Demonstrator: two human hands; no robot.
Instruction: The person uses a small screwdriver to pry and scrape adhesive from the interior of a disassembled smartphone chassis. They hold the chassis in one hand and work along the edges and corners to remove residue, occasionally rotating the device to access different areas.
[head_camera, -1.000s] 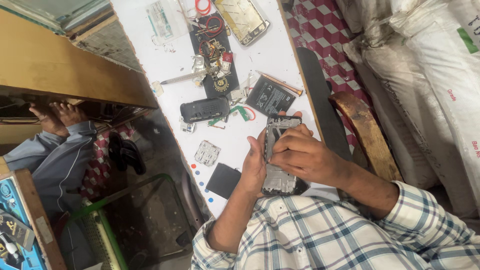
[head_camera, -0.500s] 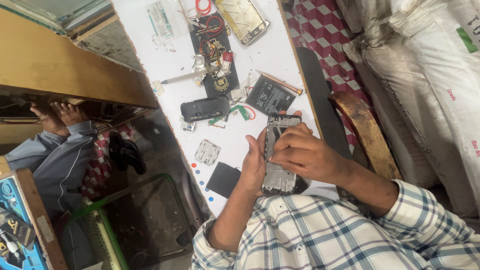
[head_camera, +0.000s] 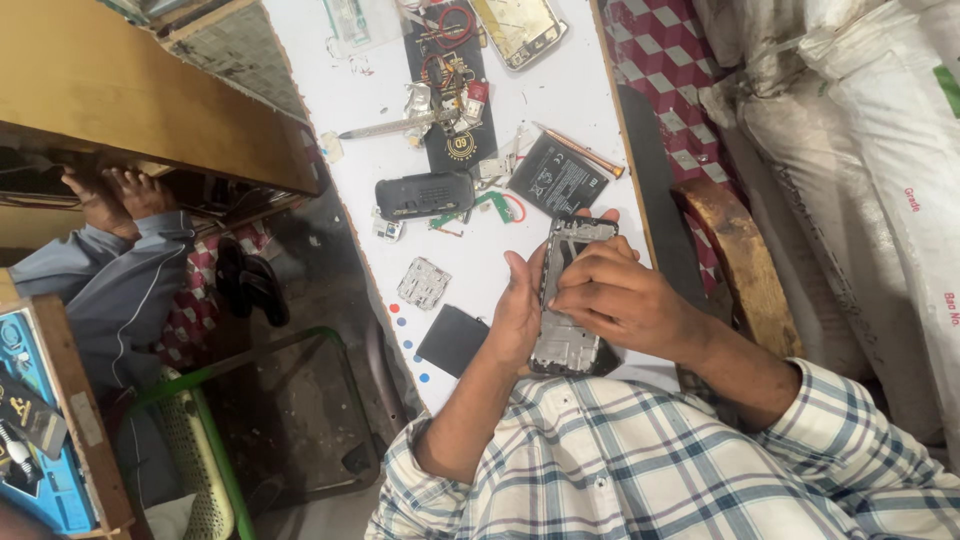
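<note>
An opened phone frame (head_camera: 568, 335), with its metal insides showing, is held upright over the white table (head_camera: 350, 90). My left hand (head_camera: 520, 305) grips its left edge, thumb on the front. My right hand (head_camera: 625, 300) lies over the frame's upper half, fingertips pressed on its inner face. A black battery (head_camera: 558, 180) lies just beyond the phone. A small black device (head_camera: 425, 195) and a green strip (head_camera: 478, 208) lie to the left of the battery.
A black mat (head_camera: 450, 150) with loose parts, a metal tool (head_camera: 385, 128), a phone shell (head_camera: 520, 30), a metal shield plate (head_camera: 425, 283) and a black square (head_camera: 452, 340) lie on the table. Another person's hands (head_camera: 110, 195) are at the left. White sacks (head_camera: 870, 150) stand at the right.
</note>
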